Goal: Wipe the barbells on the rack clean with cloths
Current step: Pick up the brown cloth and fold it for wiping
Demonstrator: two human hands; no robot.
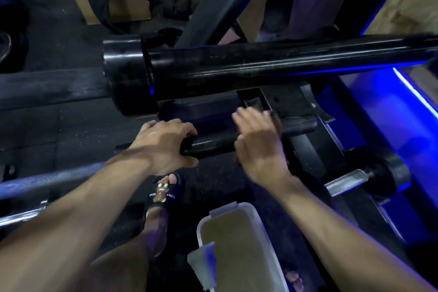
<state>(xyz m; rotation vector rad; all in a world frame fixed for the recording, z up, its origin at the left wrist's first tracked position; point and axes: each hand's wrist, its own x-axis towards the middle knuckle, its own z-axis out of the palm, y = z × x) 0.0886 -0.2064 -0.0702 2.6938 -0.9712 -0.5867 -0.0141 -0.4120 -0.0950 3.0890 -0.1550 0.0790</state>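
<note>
My left hand (166,144) grips the end of the black barbell sleeve (208,143); right hand (258,147) wraps it too, cloth not visible.

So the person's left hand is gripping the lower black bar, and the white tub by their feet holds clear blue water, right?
Not quite. The head view shows murky brownish water in the white tub, not clear blue. The left hand does grip the lower black bar.

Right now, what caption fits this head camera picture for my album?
Both hands work a lower black barbell sleeve: left hand grips it, right hand rubs along it.
</note>
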